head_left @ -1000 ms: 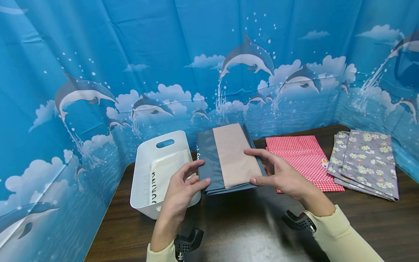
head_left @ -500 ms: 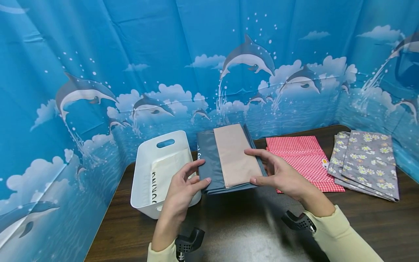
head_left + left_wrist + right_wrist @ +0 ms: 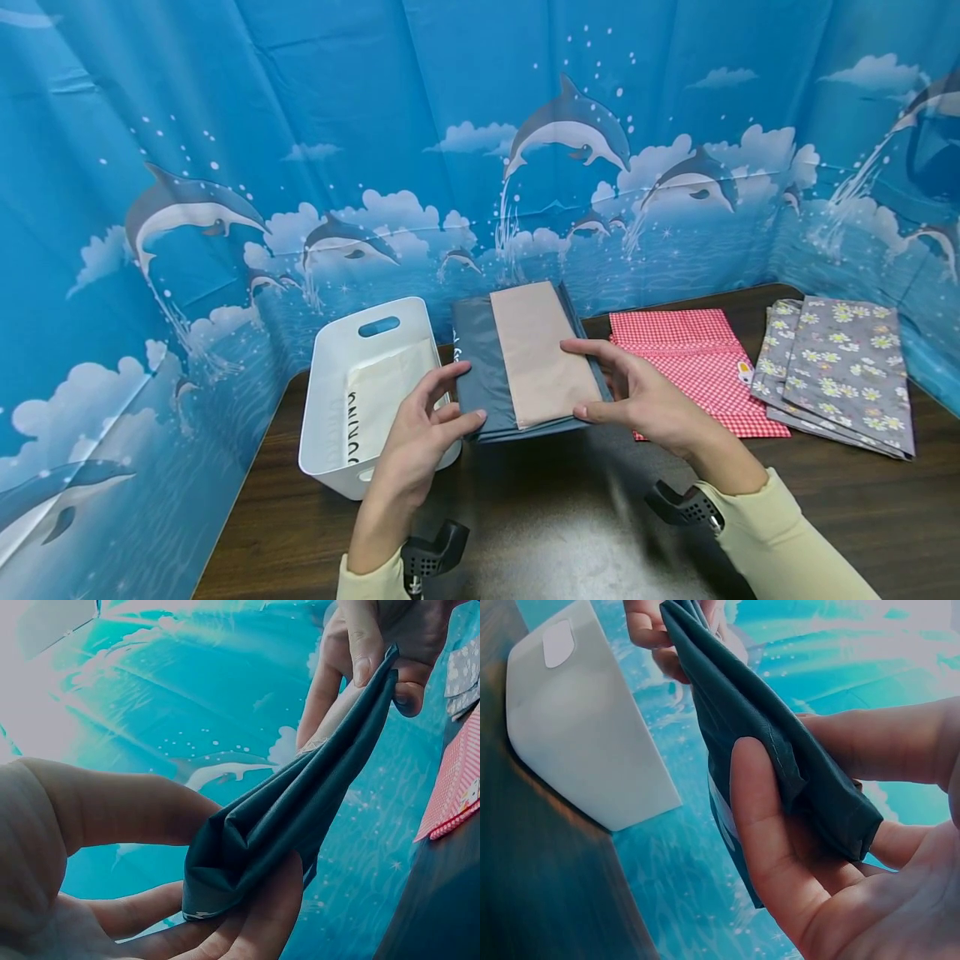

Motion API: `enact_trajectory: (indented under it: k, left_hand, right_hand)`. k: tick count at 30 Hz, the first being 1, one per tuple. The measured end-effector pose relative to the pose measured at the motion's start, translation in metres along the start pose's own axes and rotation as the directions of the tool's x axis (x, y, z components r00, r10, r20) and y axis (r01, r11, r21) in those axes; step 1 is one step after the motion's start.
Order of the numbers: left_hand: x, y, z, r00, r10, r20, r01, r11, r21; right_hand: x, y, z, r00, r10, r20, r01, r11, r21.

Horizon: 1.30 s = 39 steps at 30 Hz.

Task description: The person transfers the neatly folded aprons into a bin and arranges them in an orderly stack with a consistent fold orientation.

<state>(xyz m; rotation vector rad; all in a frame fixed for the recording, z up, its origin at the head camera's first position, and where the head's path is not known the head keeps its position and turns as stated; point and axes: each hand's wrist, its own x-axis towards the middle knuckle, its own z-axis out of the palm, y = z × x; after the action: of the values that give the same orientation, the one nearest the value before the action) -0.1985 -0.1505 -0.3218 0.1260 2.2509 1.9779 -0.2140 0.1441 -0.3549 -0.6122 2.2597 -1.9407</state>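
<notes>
Between both hands hangs a folded dark blue-grey cloth (image 3: 480, 367) with a wide beige panel (image 3: 543, 354) and some white lettering at its left edge. My left hand (image 3: 423, 425) pinches its left side, thumb and fingers on opposite faces. At the other side, my right hand (image 3: 637, 396) grips the edge near the beige panel. In the left wrist view, several folded layers of the cloth (image 3: 300, 787) show edge-on. The right wrist view shows the cloth (image 3: 742, 712) tilted between my thumb and fingers.
A white plastic bin (image 3: 330, 425) with handle holes stands at left, holding a cream cloth (image 3: 386, 387) with black lettering. To the right on the dark wooden table (image 3: 262, 508) lie a red checked cloth (image 3: 675, 350) and grey daisy-print cloths (image 3: 847, 367). A blue dolphin curtain (image 3: 450, 83) hangs behind.
</notes>
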Motion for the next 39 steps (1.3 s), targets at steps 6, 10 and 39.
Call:
enact_trajectory:
  k: [6, 10, 39]
  left_hand:
    - [0.0, 0.001, 0.0, 1.0, -0.008, -0.01, 0.008, 1.0, -0.002]
    - [0.0, 0.001, -0.001, 1.0, -0.011, -0.015, 0.011, 1.0, -0.003]
    - [-0.011, 0.008, -0.03, 0.994, 0.041, -0.104, -0.035, 0.998, 0.055]
  right_hand:
    - [0.001, -0.001, 0.001, 1.0, 0.009, 0.008, -0.009, 1.0, 0.007]
    - [0.002, -0.001, 0.002, 1.0, 0.008, 0.012, -0.008, 1.0, 0.005]
    - [0.015, -0.001, 0.031, 0.994, -0.054, 0.099, 0.034, 0.98, 0.195]
